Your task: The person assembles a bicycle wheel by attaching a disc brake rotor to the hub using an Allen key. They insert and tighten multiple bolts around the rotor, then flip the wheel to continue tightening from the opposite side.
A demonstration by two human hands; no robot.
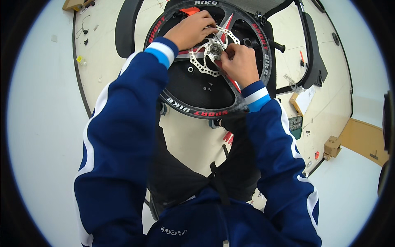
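A bicycle wheel with a black tyre, red and white lettering and broad spokes lies flat in front of me. A silver disc brake rotor sits around its hub. A thin metal rod, hex-key-like, crosses the rotor between my hands. My left hand is closed at its far end, fingertips over the rotor's upper edge. Close by the hub, my right hand pinches at the rod's near end. Fingers partly hide both ends of the rod.
Under the wheel is a black chair seat holding small screws and a metal ring. An orange object rests near the far rim. Black armrests flank the wheel. Cardboard boxes and small parts lie on the floor.
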